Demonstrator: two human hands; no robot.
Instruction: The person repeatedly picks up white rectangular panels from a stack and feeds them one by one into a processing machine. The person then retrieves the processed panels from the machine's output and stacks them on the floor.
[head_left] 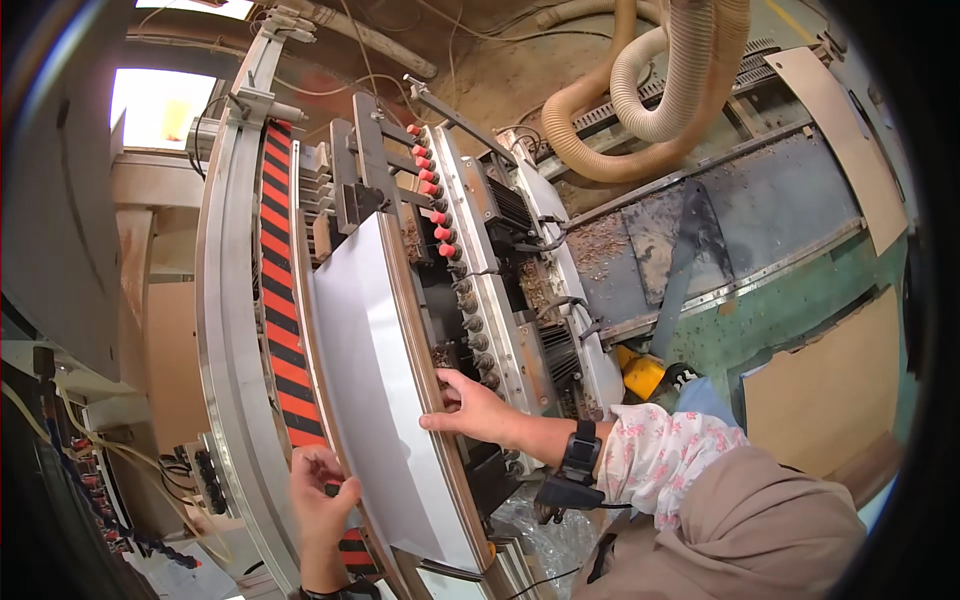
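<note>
A long white panel (385, 400) with brown edges lies lengthwise on the machine in front of me, apparently on top of other boards. My right hand (475, 405) is at its right edge, with the thumb on the rim and the fingers bent over the brown side. At the panel's near left edge is my left hand (322, 495), fingers loosely curled and thumb apart. I see nothing held in it. Just beyond the left hand runs an orange-and-black striped strip (285, 340).
A row of red-capped fittings (432, 190) lines the machine right of the panel. A metal rail (235, 330) stands on the left. Ribbed hoses (640, 100) hang at the back right above a chip-strewn grey bed (780, 200). Brown boards (830, 390) lean at the right.
</note>
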